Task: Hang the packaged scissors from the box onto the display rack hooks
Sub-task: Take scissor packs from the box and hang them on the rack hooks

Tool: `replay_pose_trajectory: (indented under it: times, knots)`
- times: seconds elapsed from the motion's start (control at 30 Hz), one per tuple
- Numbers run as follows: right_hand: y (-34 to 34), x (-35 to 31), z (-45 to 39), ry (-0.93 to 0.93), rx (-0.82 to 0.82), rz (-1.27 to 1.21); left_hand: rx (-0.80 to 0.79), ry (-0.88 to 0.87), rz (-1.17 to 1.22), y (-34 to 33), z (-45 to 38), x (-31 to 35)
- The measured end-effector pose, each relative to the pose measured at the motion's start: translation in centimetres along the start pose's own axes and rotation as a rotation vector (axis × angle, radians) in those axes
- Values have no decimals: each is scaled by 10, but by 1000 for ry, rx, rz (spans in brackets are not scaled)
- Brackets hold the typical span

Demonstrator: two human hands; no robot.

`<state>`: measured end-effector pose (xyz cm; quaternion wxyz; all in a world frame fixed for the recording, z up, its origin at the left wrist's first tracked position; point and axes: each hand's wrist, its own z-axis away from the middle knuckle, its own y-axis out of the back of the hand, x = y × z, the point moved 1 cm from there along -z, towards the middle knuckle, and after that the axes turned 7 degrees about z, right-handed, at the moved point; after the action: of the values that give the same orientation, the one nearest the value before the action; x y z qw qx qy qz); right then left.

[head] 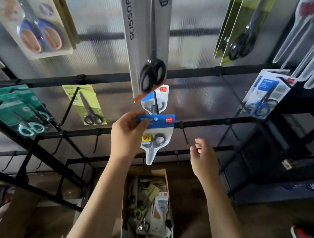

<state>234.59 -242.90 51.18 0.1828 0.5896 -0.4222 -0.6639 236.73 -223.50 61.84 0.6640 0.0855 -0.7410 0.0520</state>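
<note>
**rackwatcher:** Pinched at its blue header card, the scissors pack (155,134) sits in the left hand (127,135), thumb in front, held up right in front of a black rack bar (202,123).

**hookfan:** And the other hand?

**rackwatcher:** Right hand (204,157) holds nothing, fingers loosely curled near a bare hook (185,136). A matching pack (155,100) hangs just above. Down on the floor, the cardboard box (162,175) has more packs in it.
</note>
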Motion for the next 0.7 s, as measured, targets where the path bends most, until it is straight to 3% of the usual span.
replay_pose_trajectory:
  times: [0.4,0.7]
  knots:
    - [-12,10,16,-28,-37,4,51,0,-55,-17,-31,-21]
    - [-21,18,26,-16,-23,74,112,107,-60,-31,-71,-37]
